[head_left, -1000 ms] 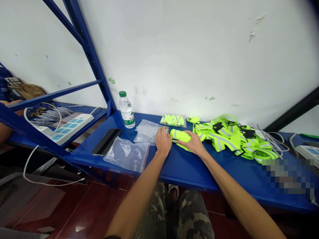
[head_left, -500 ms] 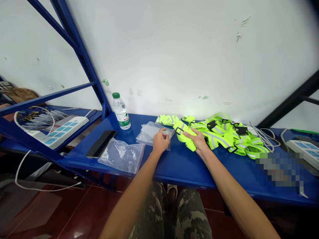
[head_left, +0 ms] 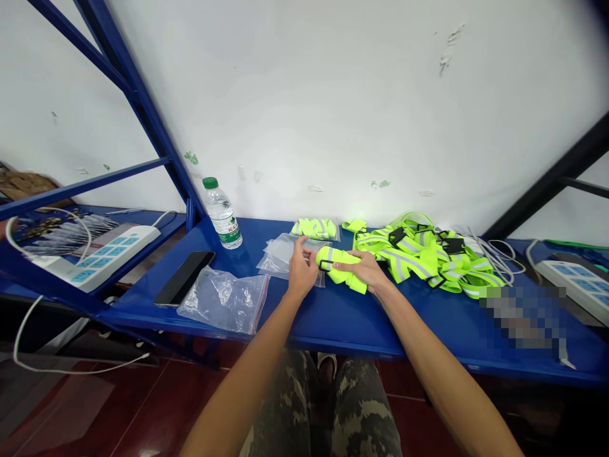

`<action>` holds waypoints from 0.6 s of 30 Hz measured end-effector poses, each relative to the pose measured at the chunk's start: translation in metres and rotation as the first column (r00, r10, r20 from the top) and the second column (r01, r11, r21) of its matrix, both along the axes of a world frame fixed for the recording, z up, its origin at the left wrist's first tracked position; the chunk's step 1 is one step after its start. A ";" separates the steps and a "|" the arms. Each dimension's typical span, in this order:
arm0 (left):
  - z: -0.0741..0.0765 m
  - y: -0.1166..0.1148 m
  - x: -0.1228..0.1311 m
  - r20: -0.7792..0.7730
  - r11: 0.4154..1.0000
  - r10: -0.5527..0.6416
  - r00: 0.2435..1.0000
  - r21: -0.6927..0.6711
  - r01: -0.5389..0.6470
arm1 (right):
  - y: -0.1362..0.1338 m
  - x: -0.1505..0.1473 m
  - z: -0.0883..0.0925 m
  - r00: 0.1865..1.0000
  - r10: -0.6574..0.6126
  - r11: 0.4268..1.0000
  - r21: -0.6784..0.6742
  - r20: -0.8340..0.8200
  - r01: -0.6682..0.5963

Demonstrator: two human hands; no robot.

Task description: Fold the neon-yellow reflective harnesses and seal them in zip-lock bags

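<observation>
My right hand (head_left: pixel 364 270) grips a rolled-up fluorescent yellow reflective strap (head_left: pixel 340 263) with grey stripes and a black buckle near its left end. Close to that end, my left hand (head_left: pixel 303 270) has its fingers curled at the mouth edge of a clear zip bag (head_left: pixel 285 247); its fingertips are partly hidden. The bag lies on others like it on the blue table. Behind the hands rests a bagged yellow roll (head_left: pixel 314 228). A heap of loose reflective straps (head_left: pixel 428 254) with black buckles lies to the right.
Another clear bag (head_left: pixel 226 298) lies at the left, beside a black phone (head_left: pixel 185 278). A water bottle (head_left: pixel 222 212) stands near the wall. White power strips (head_left: pixel 114 257) and cables lie at both sides. Blue frame posts (head_left: pixel 143 108) rise at the left; a person's hand shows at the far left edge.
The yellow roll has moved left in my right hand, up to my left hand and over the bag's edge. The whole view has shifted slightly.
</observation>
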State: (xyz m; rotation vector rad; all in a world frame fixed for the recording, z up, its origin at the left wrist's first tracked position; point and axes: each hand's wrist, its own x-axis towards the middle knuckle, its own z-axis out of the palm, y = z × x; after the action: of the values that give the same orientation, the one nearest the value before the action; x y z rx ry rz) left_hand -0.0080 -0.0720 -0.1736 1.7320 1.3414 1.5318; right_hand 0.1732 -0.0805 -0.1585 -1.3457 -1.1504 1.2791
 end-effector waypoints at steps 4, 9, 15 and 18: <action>0.004 -0.012 0.005 -0.244 0.990 0.060 0.968 0.140 -0.026 | -0.002 -0.003 0.002 0.990 0.047 0.997 0.060 0.134 -0.056; 0.003 -0.018 0.012 -0.430 0.966 0.039 0.902 0.246 0.076 | -0.001 -0.002 0.000 0.993 0.050 0.996 0.071 0.107 -0.058; 0.001 -0.019 0.021 -0.506 0.947 0.033 0.862 0.293 0.136 | 0.000 -0.002 -0.001 0.991 -0.091 0.995 0.027 -0.093 0.094; 0.002 -0.019 0.022 -0.500 0.942 0.051 0.865 0.312 0.124 | -0.003 -0.006 -0.001 0.998 0.026 0.995 0.100 -0.054 -0.020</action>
State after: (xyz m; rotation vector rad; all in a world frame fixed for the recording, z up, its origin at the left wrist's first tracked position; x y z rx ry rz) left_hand 0.0145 -0.0912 -0.1719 2.4922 1.3143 1.3979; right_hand 0.1673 -0.0839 -0.1592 -1.2205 -1.1786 1.2514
